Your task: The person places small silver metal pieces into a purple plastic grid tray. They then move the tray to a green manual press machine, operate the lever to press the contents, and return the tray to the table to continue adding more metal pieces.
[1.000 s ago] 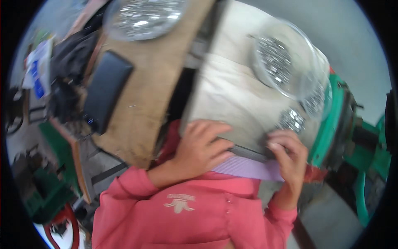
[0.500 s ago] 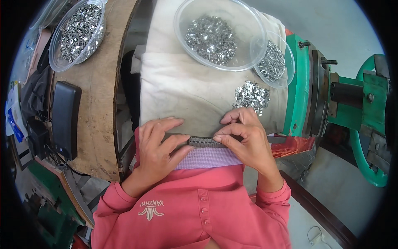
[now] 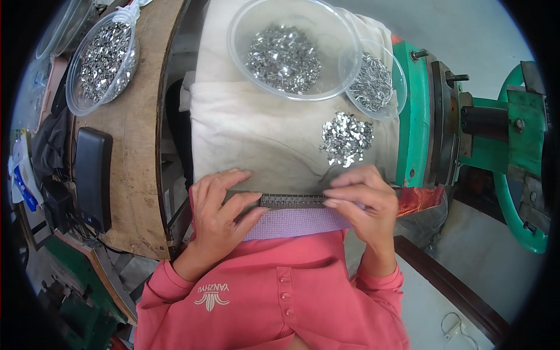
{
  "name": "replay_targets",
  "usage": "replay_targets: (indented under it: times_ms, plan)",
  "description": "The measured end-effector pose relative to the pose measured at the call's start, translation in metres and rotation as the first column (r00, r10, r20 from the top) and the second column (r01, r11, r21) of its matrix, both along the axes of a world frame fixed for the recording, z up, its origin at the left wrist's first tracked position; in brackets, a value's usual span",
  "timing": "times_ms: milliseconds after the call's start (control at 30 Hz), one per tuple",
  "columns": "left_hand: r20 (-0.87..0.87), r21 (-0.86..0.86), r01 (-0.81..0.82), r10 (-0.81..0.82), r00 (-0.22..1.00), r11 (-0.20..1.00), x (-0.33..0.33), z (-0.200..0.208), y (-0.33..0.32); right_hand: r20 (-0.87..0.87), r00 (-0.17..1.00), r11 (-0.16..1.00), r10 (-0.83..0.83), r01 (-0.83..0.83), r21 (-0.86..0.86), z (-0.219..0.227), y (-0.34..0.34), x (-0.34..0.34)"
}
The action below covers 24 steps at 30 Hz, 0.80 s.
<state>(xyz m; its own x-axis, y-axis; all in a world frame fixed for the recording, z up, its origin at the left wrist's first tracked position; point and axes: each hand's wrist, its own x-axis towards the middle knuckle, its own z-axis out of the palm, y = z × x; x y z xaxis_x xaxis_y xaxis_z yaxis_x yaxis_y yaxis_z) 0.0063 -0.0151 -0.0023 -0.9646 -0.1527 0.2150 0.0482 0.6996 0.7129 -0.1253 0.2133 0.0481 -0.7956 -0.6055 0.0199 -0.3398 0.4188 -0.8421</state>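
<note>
A dark slotted metal bar [image 3: 291,200] lies crosswise in front of me, along the edge of a purple woven cloth [image 3: 297,223]. My left hand [image 3: 219,204] grips its left end between thumb and forefinger, the other fingers stretched over the pale cloth. At the bar's right end, the thumb and fingertips of my right hand [image 3: 364,201] are pinched together; whatever lies between them is too small to make out. Beyond that hand, a loose pile of small shiny metal pieces [image 3: 347,139] rests on the pale cloth [image 3: 251,131].
A large clear tub [image 3: 353,76] of metal pieces and a smaller clear tub [image 3: 373,87] stand at the back. To the right is a green machine [image 3: 408,128] with a handwheel [image 3: 513,219]. A wooden table [image 3: 137,146] on the left bears another tub [image 3: 76,99] and a black box [image 3: 93,175].
My right hand has shifted right along the bar, uncovering more of its slots. My left hand keeps its grip on the left end. The whole view has shifted slightly.
</note>
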Motion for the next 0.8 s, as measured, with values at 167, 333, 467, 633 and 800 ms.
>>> replay_targets:
  times_ms: [167, 333, 467, 633, 800]
  plan:
    - [0.015, -0.012, 0.013, -0.013, 1.000, 1.000, 0.000, 0.002, 0.001, 0.012, 0.922, 0.919, -0.386, 0.384, 0.085, -0.002, 0.064, 0.032]
    - [0.030, -0.063, 0.037, -0.035, 0.999, 0.997, -0.004, 0.005, 0.003, -0.200, 0.880, 0.822, -0.432, 0.475, 0.314, -0.015, 0.103, 0.034]
    - [0.021, -0.077, 0.045, -0.044, 0.999, 0.996, -0.007, 0.005, 0.006, -0.154, 0.873, 0.819, -0.463, 0.487, 0.303, -0.022, 0.121, 0.022]
    - [0.032, -0.075, 0.043, -0.041, 0.999, 0.996, -0.006, 0.008, 0.007, -0.110, 0.872, 0.818, -0.476, 0.485, 0.310, -0.026, 0.140, 0.022]
    - [0.051, 0.002, 0.040, -0.040, 0.998, 0.999, -0.008, 0.017, 0.002, -0.181, 0.889, 0.871, -0.421, 0.452, 0.195, -0.014, 0.133, 0.030]
